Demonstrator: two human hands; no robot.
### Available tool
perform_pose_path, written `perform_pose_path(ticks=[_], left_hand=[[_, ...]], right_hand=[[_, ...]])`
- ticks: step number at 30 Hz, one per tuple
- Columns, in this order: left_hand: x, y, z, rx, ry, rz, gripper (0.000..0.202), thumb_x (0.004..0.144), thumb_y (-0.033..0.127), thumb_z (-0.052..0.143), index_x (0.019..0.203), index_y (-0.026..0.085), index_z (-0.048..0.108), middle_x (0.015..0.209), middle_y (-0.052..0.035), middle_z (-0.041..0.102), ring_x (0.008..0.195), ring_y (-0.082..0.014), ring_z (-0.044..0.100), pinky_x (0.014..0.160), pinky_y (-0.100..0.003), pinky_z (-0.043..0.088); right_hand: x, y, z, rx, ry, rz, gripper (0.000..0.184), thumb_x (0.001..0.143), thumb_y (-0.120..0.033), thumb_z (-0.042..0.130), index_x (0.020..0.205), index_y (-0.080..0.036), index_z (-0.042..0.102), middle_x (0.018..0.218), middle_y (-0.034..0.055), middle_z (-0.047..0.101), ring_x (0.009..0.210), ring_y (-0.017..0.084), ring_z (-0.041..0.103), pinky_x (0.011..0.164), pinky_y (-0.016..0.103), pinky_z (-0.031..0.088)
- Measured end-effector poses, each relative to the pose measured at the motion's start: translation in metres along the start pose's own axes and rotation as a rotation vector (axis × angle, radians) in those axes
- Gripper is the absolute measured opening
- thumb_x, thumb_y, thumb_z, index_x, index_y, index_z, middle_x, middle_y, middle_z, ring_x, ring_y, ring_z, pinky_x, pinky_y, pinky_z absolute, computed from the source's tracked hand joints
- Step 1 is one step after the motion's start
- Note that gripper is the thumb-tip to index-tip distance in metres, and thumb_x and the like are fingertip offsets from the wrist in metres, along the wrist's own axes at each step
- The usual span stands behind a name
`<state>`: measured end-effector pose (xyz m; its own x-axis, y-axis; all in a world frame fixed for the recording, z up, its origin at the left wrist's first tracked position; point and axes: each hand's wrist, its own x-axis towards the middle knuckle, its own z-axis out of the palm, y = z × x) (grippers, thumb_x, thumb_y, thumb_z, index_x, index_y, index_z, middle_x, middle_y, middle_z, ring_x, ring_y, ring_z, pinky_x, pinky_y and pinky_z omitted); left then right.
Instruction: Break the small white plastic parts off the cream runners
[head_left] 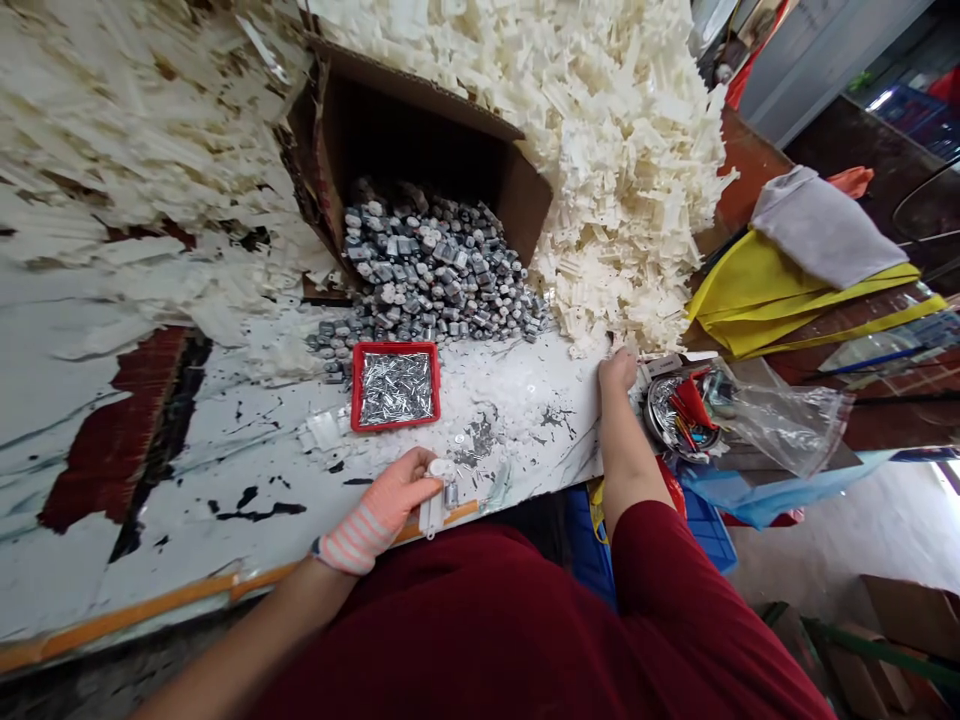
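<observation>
My left hand (pixel 394 495), in a pink-and-white striped glove with bare fingertips, is closed on a white plastic part (pixel 431 512) near the table's front edge. A small silver motor (pixel 451 494) sits against the part's right side. Reaching far forward, my right hand (pixel 618 370) is at the lower edge of a heap of cream plastic pieces (pixel 622 230). Its fingertips are hard to make out, and I cannot tell whether they grip a piece. A red tray (pixel 357 402) of small metal pins or screws lies beyond my left hand.
A cardboard box (pixel 529 205) on its side spills many small motors (pixel 442 270) onto the worn white table (pixel 292 550). Right of my right arm stands a metal bowl (pixel 656 425) with tools and a red item, beside a clear plastic bag (pixel 795 410). Yellow cloth (pixel 739 300) lies farther right.
</observation>
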<state>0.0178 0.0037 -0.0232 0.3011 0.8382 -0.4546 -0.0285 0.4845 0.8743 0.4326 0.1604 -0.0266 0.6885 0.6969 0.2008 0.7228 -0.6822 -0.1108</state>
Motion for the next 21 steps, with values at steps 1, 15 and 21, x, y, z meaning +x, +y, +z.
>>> perform_pose_path(ticks=[1,15,21], left_hand=[[0.000,-0.001,0.000,-0.005,0.007,-0.001,0.033,0.060,0.036,0.066,0.084,0.017,0.052,0.065,0.0029,0.056,0.059,-0.0151,0.052,0.053,-0.025,0.038],[-0.011,0.016,0.010,-0.165,-0.019,-0.050,0.030,0.057,0.028,0.065,0.081,0.017,0.049,0.064,0.0046,0.055,0.060,-0.0143,0.053,0.058,-0.025,0.042],[-0.014,0.019,0.009,-0.155,-0.019,0.027,0.022,0.060,0.027,0.061,0.078,0.018,0.050,0.064,0.0027,0.054,0.060,-0.0140,0.053,0.057,-0.025,0.042]], right_hand=[[0.000,0.003,-0.002,-0.013,0.000,0.011,0.033,0.083,-0.016,0.048,0.115,-0.011,0.053,0.112,0.0181,0.058,0.104,0.026,0.055,0.082,0.034,0.044],[-0.011,0.028,-0.021,-0.098,-0.226,-0.135,0.042,0.079,-0.034,0.060,0.114,-0.011,0.062,0.118,0.0205,0.057,0.104,0.028,0.057,0.086,0.035,0.043],[0.013,0.029,-0.043,0.025,-0.262,-0.211,0.033,0.075,-0.023,0.062,0.107,-0.014,0.065,0.105,0.0162,0.065,0.099,0.026,0.059,0.085,0.035,0.043]])
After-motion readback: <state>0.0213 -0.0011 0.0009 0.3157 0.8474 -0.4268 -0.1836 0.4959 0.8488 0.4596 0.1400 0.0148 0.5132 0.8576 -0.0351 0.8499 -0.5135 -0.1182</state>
